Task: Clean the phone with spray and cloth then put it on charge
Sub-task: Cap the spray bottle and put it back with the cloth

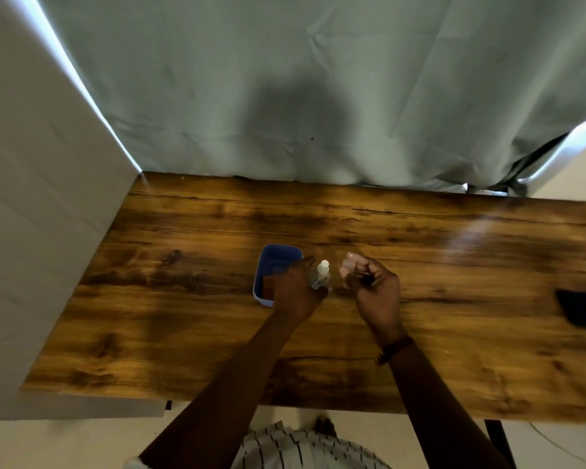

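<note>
Left hand (296, 292) around spray bottle (319, 274) — label unreadable

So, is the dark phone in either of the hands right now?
No, the dark phone lies alone at the wooden table's right edge.

On the table (183, 299), the tub (268, 262) lies left of the spray bottle (320, 274), the phone (582, 308) far right.

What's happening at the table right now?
A person stands at a wooden table. The left hand grips a small clear spray bottle next to a blue bin. The right hand is curled beside it, apparently around something small. A dark flat object, possibly the phone, lies untouched at the table's right edge.
</note>
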